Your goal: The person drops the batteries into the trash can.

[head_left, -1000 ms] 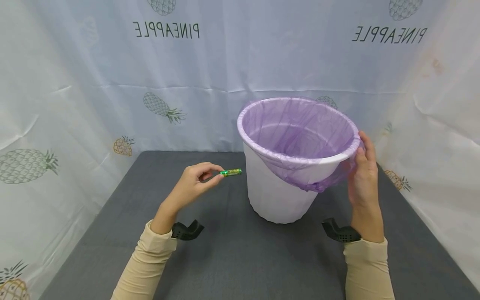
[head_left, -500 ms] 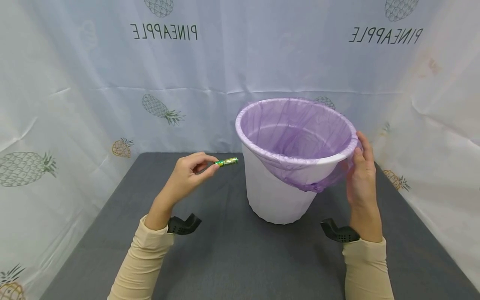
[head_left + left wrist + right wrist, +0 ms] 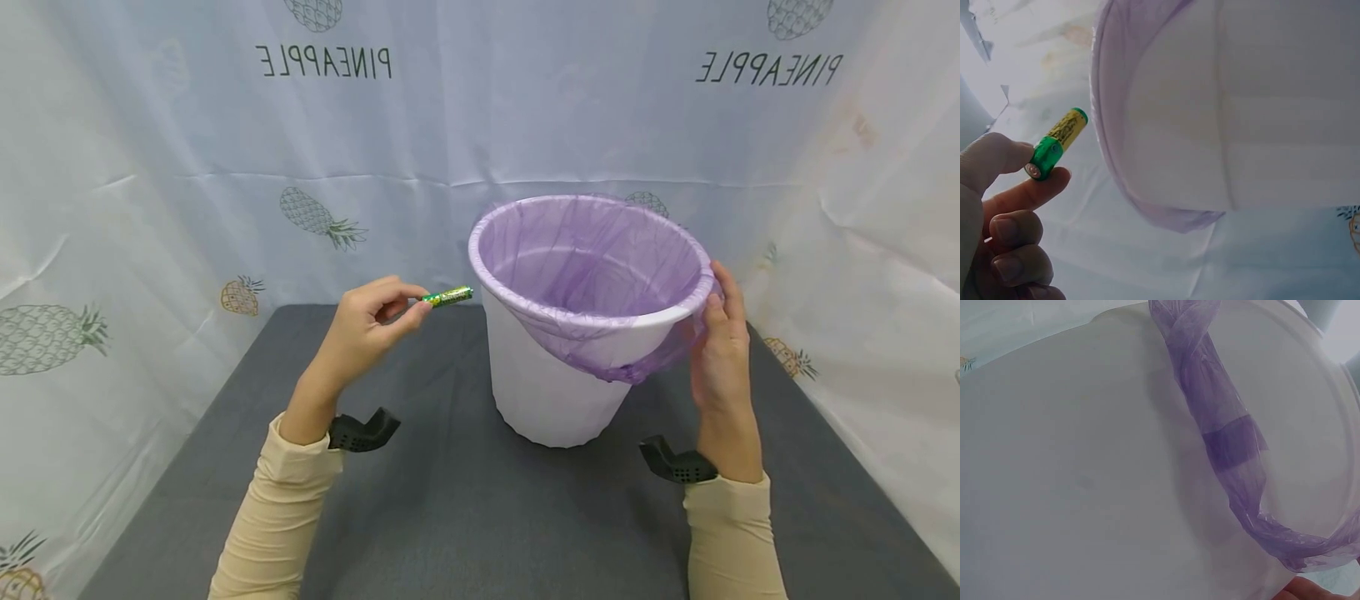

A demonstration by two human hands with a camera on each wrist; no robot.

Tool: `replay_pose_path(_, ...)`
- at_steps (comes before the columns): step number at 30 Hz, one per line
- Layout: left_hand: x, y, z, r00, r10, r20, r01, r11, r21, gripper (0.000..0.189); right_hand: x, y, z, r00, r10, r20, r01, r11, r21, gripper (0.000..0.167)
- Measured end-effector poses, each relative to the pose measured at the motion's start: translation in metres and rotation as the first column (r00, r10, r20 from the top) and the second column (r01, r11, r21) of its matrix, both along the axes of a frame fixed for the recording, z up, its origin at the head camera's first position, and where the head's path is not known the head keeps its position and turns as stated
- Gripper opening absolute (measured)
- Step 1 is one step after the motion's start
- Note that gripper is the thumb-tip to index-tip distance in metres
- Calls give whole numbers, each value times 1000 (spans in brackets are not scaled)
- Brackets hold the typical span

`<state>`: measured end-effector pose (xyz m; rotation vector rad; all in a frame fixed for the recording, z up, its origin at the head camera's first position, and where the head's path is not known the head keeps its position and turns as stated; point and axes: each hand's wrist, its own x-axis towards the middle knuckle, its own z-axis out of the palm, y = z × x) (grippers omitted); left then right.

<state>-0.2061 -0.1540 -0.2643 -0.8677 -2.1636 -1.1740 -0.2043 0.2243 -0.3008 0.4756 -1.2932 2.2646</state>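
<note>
My left hand [image 3: 375, 321] pinches a small green and yellow battery [image 3: 448, 296] by one end, between thumb and index finger. In the left wrist view the battery [image 3: 1057, 142] points up and right, apart from the bin, and the other fingers are curled. A white trash bin [image 3: 551, 383] stands upright, with a translucent purple bag [image 3: 592, 283] lining it and folded over its rim. My right hand [image 3: 723, 358] holds the bin at the right side of its rim, thumb nearer me. In the right wrist view only some fingers [image 3: 1313, 589] show below the twisted bag edge [image 3: 1232, 444].
A dark grey cloth covers the table [image 3: 480, 517]. Behind and at both sides hangs a pale curtain [image 3: 442, 108] printed with pineapples. Black wrist camera mounts [image 3: 365, 430] sit on both wrists.
My left hand has risen and moved slightly left with the battery, from beside the bin's wall to about rim height. The right hand keeps its place on the bin.
</note>
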Motion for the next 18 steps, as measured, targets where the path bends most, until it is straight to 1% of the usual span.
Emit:
replay_pose_path(5, -2, 2, 6, 1000, -1, -1, 1, 1000, -1, 5, 0, 0, 0, 1000, -6, 1, 6, 1000, -2, 34)
replay_pose_path(11, -5, 6, 13, 1000, -20, 10, 20, 1000, 8, 5, -1, 0, 0, 1000, 18, -21, -18, 1000, -4, 34)
replay_pose_path(15, -8, 10, 18, 1000, -24, -2, 24, 1000, 5, 6, -1, 1, -1, 999, 25, -23, -25, 1000, -13, 34)
replay_pose_path(18, -11, 13, 22, 1000, -25, -7, 25, 1000, 2, 7, -1, 0, -1, 1000, 14, -14, -15, 1000, -12, 34)
